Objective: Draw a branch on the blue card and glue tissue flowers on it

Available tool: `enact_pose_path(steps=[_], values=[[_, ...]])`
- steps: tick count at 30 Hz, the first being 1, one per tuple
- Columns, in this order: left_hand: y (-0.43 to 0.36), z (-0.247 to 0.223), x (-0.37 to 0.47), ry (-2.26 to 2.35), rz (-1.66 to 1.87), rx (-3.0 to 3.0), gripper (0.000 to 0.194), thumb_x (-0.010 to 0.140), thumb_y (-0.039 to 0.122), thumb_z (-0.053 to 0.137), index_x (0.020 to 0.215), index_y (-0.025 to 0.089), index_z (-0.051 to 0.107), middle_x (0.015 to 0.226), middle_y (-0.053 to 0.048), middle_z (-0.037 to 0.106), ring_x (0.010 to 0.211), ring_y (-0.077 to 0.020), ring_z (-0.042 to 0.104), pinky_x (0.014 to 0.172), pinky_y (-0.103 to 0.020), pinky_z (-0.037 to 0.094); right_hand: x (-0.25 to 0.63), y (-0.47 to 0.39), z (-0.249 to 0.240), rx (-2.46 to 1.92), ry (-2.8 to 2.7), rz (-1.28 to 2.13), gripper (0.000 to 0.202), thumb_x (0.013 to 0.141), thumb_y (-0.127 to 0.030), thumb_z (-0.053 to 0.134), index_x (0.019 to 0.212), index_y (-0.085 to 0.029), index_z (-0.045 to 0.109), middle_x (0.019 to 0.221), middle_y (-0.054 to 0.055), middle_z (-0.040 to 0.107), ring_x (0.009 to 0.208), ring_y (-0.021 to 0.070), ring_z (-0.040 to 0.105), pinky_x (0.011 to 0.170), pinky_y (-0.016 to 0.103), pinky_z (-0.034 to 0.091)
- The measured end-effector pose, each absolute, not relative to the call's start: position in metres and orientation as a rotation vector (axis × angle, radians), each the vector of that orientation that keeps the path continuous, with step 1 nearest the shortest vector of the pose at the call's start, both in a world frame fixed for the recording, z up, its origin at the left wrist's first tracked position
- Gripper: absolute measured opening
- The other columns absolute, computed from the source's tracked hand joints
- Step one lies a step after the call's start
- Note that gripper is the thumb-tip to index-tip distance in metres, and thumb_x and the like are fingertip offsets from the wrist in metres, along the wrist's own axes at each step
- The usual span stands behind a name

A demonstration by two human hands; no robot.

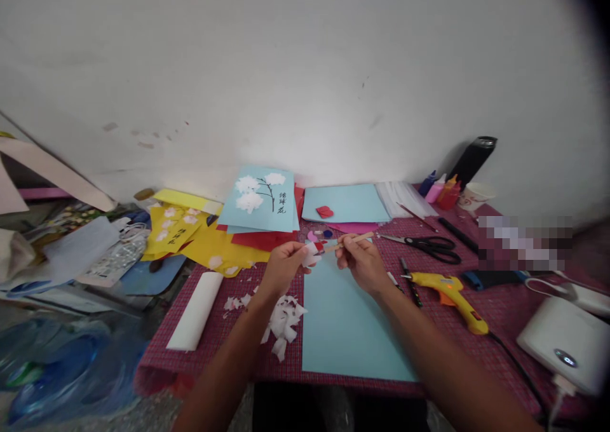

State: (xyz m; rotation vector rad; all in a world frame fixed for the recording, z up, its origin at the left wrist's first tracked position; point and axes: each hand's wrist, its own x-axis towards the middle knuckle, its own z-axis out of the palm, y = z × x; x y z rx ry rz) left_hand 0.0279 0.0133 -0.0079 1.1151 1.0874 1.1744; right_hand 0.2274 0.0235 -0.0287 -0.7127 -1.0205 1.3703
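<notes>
My left hand pinches a small piece of white paper above the far end of a light blue sheet. A thin flat wooden stick is gripped in my right hand, its lower end pointing at the white paper. Whether the stick touches the paper, I cannot tell. Something small and red shows just behind the paper, partly hidden. Torn white paper scraps lie below my left hand, left of the blue sheet.
A blue card with white flowers leans at the back. To the right are scissors, a yellow glue gun, paint bottles, a black flask and a white power bank. A white paper roll lies left.
</notes>
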Motion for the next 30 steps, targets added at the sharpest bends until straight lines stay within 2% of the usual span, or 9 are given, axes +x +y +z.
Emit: enact_pose_path(steps=[10, 18, 24, 30], values=[[0.0123, -0.0178, 0.0254, 1.064, 1.101, 1.107, 0.034, 0.074, 0.044, 0.079, 0.084, 0.012, 0.070, 0.077, -0.006, 0.072, 0.066, -0.0151, 0.065, 0.053, -0.024, 0.054, 0.2249, 0.0248, -0.0353, -0.762, -1.110, 1.361, 0.030, 0.088, -0.048, 0.068, 0.091, -0.019, 0.064, 0.070, 0.000, 0.068, 0.050, 0.0104, 0.056, 0.049, 0.024, 0.041], [0.0094, -0.0148, 0.0272, 1.061, 1.067, 1.070, 0.037, 0.072, 0.045, 0.081, 0.087, 0.012, 0.071, 0.083, -0.008, 0.073, 0.066, -0.0148, 0.067, 0.056, -0.025, 0.054, 0.2245, 0.0251, -0.0370, -0.803, -1.143, 1.368, 0.031, 0.087, -0.049, 0.069, 0.091, -0.019, 0.064, 0.069, 0.000, 0.068, 0.050, 0.0110, 0.055, 0.049, 0.024, 0.041], [0.0107, -0.0198, 0.0232, 0.971, 1.069, 1.069, 0.029, 0.072, 0.033, 0.077, 0.093, 0.013, 0.074, 0.084, -0.009, 0.075, 0.067, -0.0160, 0.068, 0.058, -0.025, 0.053, 0.2250, 0.0266, -0.0366, -0.812, -1.100, 1.390, 0.032, 0.085, -0.050, 0.071, 0.088, -0.018, 0.065, 0.068, 0.000, 0.068, 0.048, 0.0102, 0.055, 0.047, 0.024, 0.040], [0.0101, -0.0198, 0.0217, 0.881, 1.062, 1.115, 0.038, 0.067, 0.024, 0.080, 0.103, 0.015, 0.073, 0.092, -0.009, 0.076, 0.075, -0.0168, 0.069, 0.064, -0.026, 0.053, 0.2264, 0.0280, -0.0347, -0.824, -1.051, 1.432, 0.036, 0.080, -0.053, 0.074, 0.086, -0.019, 0.063, 0.065, -0.001, 0.067, 0.045, 0.0102, 0.053, 0.045, 0.024, 0.039]])
